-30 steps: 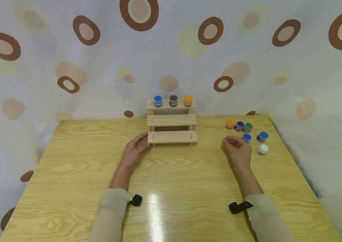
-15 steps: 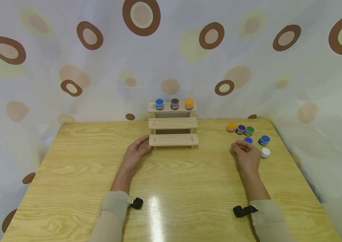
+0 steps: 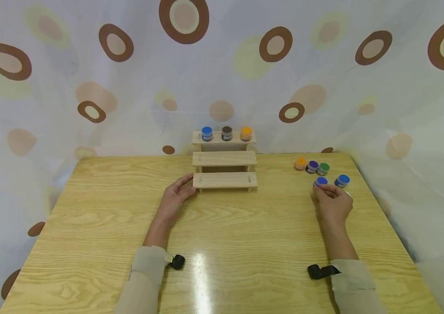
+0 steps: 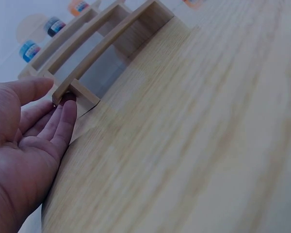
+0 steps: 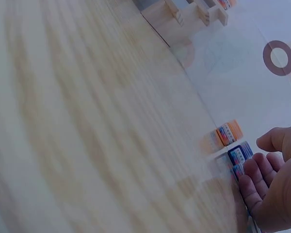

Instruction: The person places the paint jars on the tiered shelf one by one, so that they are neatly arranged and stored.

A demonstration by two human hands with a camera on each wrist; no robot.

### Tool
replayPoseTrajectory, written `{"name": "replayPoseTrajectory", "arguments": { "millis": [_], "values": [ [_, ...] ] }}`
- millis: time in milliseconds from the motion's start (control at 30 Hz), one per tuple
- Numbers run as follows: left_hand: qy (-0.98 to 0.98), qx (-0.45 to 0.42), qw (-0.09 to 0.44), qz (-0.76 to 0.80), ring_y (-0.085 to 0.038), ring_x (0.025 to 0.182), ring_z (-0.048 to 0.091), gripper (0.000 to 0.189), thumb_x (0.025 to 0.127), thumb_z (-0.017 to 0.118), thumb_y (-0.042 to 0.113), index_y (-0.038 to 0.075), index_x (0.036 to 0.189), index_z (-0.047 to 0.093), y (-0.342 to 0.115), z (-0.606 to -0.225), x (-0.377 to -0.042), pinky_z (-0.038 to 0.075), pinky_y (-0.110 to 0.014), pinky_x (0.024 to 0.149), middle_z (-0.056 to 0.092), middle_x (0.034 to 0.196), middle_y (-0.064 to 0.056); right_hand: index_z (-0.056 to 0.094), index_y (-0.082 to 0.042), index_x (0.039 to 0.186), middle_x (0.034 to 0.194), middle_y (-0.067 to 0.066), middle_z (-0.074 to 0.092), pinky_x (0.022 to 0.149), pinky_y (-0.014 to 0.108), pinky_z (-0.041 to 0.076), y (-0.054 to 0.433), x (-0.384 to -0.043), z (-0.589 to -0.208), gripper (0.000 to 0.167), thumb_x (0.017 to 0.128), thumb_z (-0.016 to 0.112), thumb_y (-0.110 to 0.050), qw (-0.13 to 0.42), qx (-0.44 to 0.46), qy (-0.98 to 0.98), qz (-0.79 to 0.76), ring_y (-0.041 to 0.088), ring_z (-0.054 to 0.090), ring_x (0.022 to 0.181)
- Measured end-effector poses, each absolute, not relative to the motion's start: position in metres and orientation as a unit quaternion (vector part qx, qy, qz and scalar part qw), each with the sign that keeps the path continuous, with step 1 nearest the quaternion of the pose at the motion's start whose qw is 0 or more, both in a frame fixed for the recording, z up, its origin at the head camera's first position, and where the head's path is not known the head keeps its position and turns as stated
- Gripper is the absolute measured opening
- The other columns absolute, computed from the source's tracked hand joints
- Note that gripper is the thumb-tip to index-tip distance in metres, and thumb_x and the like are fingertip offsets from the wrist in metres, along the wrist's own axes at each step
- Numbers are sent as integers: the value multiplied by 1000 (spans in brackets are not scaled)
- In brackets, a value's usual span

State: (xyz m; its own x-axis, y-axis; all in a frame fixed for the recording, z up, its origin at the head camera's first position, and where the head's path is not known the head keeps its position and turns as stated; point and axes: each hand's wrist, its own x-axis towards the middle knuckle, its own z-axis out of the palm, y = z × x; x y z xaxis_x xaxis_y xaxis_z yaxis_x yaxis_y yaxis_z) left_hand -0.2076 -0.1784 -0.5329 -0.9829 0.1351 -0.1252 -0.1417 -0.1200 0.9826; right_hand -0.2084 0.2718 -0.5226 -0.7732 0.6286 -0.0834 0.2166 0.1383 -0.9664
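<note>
In the head view, my left hand touches the left end of the lowest step of a three-step wooden rack. Its fingertips meet the rack's end near a leg in the left wrist view. My right hand is at the right, its fingertips overlapping the near side of a violet-blue-lidded paint jar. Thumb and fingers stand apart in the right wrist view, with no jar clearly gripped. A blue-lidded jar stands just beyond the hand. A white jar is mostly hidden behind the knuckles.
Blue, dark brown and orange jars line the rack's top step. At the table's far right stand orange, purple and green jars. A patterned curtain hangs behind the table.
My right hand has moved rightward, from beside the jar group up to the violet-blue-lidded jar, and now covers most of the white jar. The left hand stays at the rack.
</note>
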Motion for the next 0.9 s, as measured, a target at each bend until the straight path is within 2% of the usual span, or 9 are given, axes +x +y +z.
{"name": "replayPoseTrajectory", "arguments": {
  "millis": [167, 400, 567, 733, 900],
  "values": [
    [656, 1, 88, 750, -26, 142, 55, 53, 107, 64, 14, 15, 158, 50, -179, -533, -208, 45, -41, 118, 55, 155, -11, 77, -3, 105, 72, -15, 65, 61, 10, 51, 280, -209, -524, 25, 86, 88, -14, 188, -304, -728, 585, 2, 61, 70],
    [656, 3, 89, 750, -25, 140, 56, 53, 107, 64, 14, 14, 158, 49, -179, -534, -209, 50, -33, 112, 56, 155, -11, 76, -4, 106, 76, -18, 64, 66, 11, 50, 286, -209, -524, 24, 86, 85, -14, 217, -307, -745, 551, -1, 62, 74],
    [653, 6, 87, 752, -25, 141, 56, 53, 107, 65, 13, 13, 158, 50, -179, -534, -210, 50, -31, 111, 55, 155, -11, 74, 1, 115, 88, -12, 69, 75, 10, 52, 289, -213, -526, 33, 86, 86, -9, 235, -288, -725, 580, -1, 64, 81],
    [654, 4, 89, 751, -25, 141, 55, 53, 107, 64, 13, 14, 158, 49, -179, -535, -210, 47, -35, 115, 54, 156, -10, 70, 3, 126, 106, -1, 69, 81, 10, 55, 290, -219, -528, 45, 85, 87, -2, 211, -276, -680, 645, 6, 65, 95],
    [652, 2, 92, 753, -25, 142, 55, 53, 107, 64, 14, 14, 159, 49, -181, -535, -210, 44, -40, 119, 54, 156, -11, 68, 0, 133, 114, 0, 67, 89, 15, 55, 291, -224, -530, 50, 87, 86, -4, 191, -274, -690, 643, 12, 64, 106]
  ]
}}
